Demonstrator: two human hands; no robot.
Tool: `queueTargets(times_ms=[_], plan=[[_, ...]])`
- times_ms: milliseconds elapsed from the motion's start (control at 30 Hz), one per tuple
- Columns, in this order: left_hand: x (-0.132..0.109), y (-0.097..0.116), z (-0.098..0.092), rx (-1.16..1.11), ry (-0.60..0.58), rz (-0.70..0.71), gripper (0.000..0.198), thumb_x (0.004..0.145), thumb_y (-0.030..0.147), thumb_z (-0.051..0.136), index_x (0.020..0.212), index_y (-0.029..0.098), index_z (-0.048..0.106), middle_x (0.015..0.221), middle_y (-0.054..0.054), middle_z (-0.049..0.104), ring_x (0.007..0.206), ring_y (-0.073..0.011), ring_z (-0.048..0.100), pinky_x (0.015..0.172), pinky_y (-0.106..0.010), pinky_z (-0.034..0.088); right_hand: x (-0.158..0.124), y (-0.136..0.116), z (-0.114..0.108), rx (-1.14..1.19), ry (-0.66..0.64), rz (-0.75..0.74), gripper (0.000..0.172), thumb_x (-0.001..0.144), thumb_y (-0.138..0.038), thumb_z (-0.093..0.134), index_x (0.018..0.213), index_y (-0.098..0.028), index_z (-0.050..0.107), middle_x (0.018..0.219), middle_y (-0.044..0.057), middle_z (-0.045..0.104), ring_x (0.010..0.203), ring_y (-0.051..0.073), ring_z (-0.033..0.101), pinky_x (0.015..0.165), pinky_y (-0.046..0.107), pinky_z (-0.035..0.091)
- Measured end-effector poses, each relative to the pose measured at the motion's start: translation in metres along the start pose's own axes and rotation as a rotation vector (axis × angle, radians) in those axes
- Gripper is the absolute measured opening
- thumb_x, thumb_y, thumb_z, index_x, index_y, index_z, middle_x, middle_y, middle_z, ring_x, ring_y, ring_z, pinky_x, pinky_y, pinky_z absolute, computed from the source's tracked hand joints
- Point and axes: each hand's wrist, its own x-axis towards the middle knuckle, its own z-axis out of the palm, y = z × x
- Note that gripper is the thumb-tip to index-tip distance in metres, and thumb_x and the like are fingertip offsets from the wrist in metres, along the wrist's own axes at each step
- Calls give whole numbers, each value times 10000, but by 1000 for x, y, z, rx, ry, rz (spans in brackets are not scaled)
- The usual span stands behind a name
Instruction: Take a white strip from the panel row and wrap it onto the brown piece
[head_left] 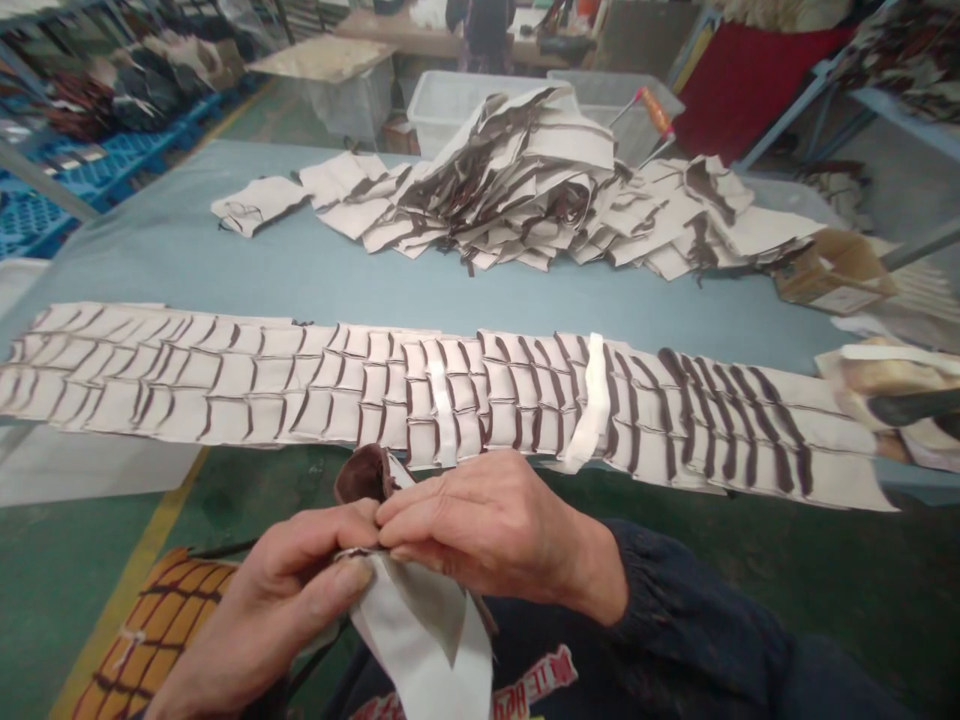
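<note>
I log both hands closed on one fabric piece [424,640] at the near centre, just this side of the table [300,270]. The left hand [285,590] presses its thumb down on the white cloth. The right hand [495,530] pinches the top edge with its fingertips, beside a curled dark brown end. Just beyond the hands, a row of overlapped pieces [300,385] runs left to right along the near table edge, and a loose pile [525,190] lies at the far side.
</note>
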Motion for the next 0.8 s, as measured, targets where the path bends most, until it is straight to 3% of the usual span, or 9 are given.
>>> queueTargets(times_ms=[167,433,567,800], plan=[[6,1,5,12,-18,-22,278,966,343,802,705,248,818,677,19,713,639,-158,667,661,-216,580,5,-4,-4,-112,-64,8,293,1220,-202,569,993,-167,752,1013,25,915,791,113,844,646,225,634],[9,-5,7,24,-26,-29,331,958,358,755,657,222,746,646,20,662,610,-149,621,624,-218,530,9,-6,-3,-290,-145,34,312,1152,-131,547,884,-187,698,774,-11,809,649,126,738,555,297,505],[9,-16,9,0,-22,-7,374,993,386,745,664,209,731,627,15,654,586,-143,584,560,-208,477,9,2,-3,-176,-167,109,253,1106,-178,532,936,-198,719,747,-17,776,638,130,703,545,282,447],[10,-34,13,-58,40,-22,399,1001,485,762,719,207,804,598,21,618,520,-124,475,439,-200,361,29,6,-23,65,-441,403,169,999,-166,603,986,-189,770,763,-18,744,637,116,625,592,245,415]])
